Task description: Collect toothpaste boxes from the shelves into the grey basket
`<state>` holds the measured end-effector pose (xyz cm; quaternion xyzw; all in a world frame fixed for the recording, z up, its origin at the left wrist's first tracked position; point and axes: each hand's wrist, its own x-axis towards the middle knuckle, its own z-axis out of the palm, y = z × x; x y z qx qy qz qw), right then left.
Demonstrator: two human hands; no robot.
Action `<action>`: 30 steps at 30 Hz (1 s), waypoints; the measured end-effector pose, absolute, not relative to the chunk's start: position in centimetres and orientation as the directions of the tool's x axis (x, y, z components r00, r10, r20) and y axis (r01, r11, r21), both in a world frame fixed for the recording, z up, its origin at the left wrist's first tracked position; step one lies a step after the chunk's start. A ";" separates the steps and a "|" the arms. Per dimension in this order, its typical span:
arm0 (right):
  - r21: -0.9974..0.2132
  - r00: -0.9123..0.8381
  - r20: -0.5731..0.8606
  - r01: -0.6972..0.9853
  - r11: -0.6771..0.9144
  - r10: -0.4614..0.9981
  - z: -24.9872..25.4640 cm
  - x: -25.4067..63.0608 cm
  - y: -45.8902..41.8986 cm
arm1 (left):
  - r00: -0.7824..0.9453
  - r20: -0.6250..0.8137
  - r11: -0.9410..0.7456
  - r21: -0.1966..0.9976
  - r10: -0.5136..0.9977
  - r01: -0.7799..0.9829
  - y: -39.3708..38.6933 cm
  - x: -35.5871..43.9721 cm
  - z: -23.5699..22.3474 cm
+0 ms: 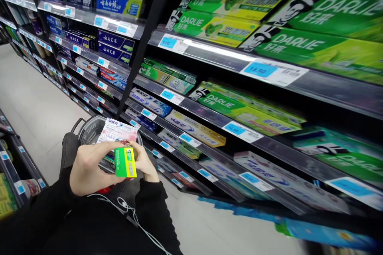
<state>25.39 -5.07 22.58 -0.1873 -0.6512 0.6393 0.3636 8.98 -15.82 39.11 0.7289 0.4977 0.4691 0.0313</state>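
Low in the picture, a green and yellow toothpaste box (121, 163) points its small end toward me. My left hand (89, 165) curls around it from the left, its fingers reaching over the top and its thumb below. From the right, my right hand (145, 161) is closed on the same box, with part of its fingers hidden behind it. Just beyond my hands, white and pink toothpaste boxes (118, 129) stick up from a grey shopping basket (89, 129). Something red shows around the green box, too covered to make out.
A shelf rack (209, 57) full of toothpaste runs along the right, with blue price labels on its edges. Green Darlie boxes (215, 28) lie on the upper shelf. Another shelf (20, 167) stands at the left, across the pale aisle floor (38, 103). A white cord (134, 215) hangs before my body.
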 end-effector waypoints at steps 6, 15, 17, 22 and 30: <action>-0.958 -0.657 0.263 -0.265 0.111 0.706 22.7 25.4 -5.3 | 0.058 0.639 -0.485 0.518 0.767 0.705 -15.8 9.2 39.2; -0.978 -0.661 0.177 -0.204 0.053 0.729 23.0 25.9 -5.5 | 0.034 0.621 -0.461 0.543 0.783 0.702 -15.9 9.4 39.2; -0.976 -0.644 0.179 -0.214 0.050 0.743 23.0 26.2 -5.5 | 0.007 0.603 -0.446 0.581 0.797 0.680 -15.9 9.1 39.0; -0.970 -0.509 0.232 -0.182 0.160 0.829 24.2 27.9 -5.9 | -0.084 0.496 -0.401 0.780 0.864 0.480 -15.8 6.7 37.4; -0.905 -0.293 0.415 -0.033 0.424 0.861 30.5 29.9 -9.8 | -0.101 0.358 -0.352 0.933 0.928 0.075 -14.8 1.8 33.2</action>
